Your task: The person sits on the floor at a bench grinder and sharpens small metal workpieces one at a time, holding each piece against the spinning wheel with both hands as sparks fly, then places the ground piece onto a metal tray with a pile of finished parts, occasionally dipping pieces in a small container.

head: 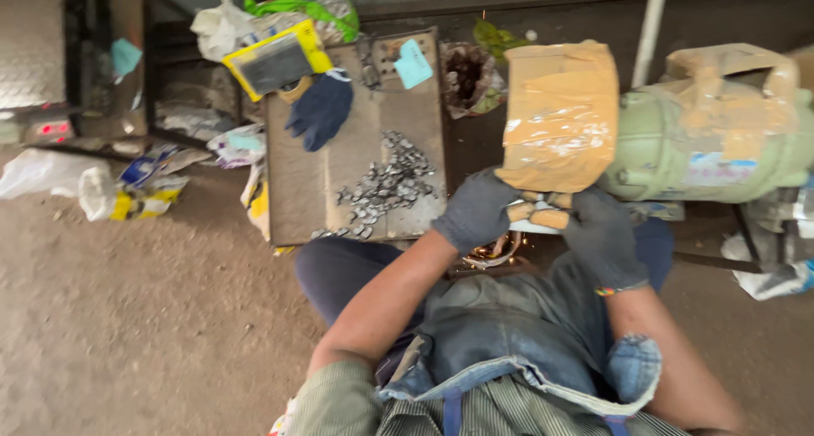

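Observation:
Both my hands wear dark grey gloves. My left hand (477,209) and my right hand (604,233) together grip a small pale piece (543,214) and press it against a machine just below a tape-wrapped cardboard guard (560,118). Orange sparks (500,249) fly out under my left hand. A green motor housing (704,144) sits to the right of the guard. I wear a denim apron (517,334) over my lap.
A flat board (297,190) on the ground holds a pile of small metal pieces (386,186) and a spare dark glove (320,110). A yellow-framed welding shield (275,59), plastic bags and wrappers (127,190) lie behind and left on dirt floor.

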The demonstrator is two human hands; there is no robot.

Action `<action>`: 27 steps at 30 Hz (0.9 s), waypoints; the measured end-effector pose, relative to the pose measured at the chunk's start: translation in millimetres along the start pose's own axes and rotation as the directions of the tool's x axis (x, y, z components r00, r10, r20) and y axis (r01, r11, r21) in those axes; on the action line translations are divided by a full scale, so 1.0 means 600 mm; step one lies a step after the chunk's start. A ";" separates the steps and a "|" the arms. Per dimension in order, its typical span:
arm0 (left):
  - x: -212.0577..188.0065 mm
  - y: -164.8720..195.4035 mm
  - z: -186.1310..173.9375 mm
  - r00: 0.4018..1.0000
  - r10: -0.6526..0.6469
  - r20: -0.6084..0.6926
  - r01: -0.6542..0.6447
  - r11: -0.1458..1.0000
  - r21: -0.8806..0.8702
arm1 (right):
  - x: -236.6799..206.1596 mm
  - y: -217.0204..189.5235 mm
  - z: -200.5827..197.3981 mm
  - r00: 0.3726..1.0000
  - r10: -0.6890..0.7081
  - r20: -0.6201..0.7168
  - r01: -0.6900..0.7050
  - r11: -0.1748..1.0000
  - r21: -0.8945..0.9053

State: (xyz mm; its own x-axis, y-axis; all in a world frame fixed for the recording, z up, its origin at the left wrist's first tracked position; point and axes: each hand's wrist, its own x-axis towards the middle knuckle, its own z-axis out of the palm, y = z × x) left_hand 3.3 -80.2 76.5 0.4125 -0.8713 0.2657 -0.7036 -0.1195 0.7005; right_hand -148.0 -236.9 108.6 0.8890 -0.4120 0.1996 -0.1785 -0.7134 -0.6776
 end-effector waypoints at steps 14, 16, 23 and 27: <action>-0.186 -0.095 -0.038 0.877 -0.475 -0.075 0.418 0.675 0.608 | -0.125 -0.008 0.058 0.943 0.087 0.323 -0.054 0.993 -0.108; -0.191 -0.127 -0.057 0.865 -0.483 -0.135 0.433 0.586 0.685 | -0.121 -0.007 0.062 0.939 0.095 0.331 -0.070 0.994 -0.086; -0.189 -0.118 -0.057 0.767 -0.610 -0.199 0.638 0.697 0.326 | -0.112 -0.052 0.023 0.965 0.088 0.246 -0.071 0.994 -0.079; -0.179 -0.040 -0.043 0.763 -0.614 0.203 0.622 0.613 -0.487 | -0.094 -0.082 -0.004 0.959 0.014 0.282 -0.033 0.997 0.065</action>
State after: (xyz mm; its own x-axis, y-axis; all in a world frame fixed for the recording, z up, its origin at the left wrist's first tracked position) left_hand -9.4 28.6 48.0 0.6293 -0.6880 -0.3614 0.1070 -0.3838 0.9172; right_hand -190.5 -179.9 132.0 0.9694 -0.2450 -0.0176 -0.1803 -0.6611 -0.7283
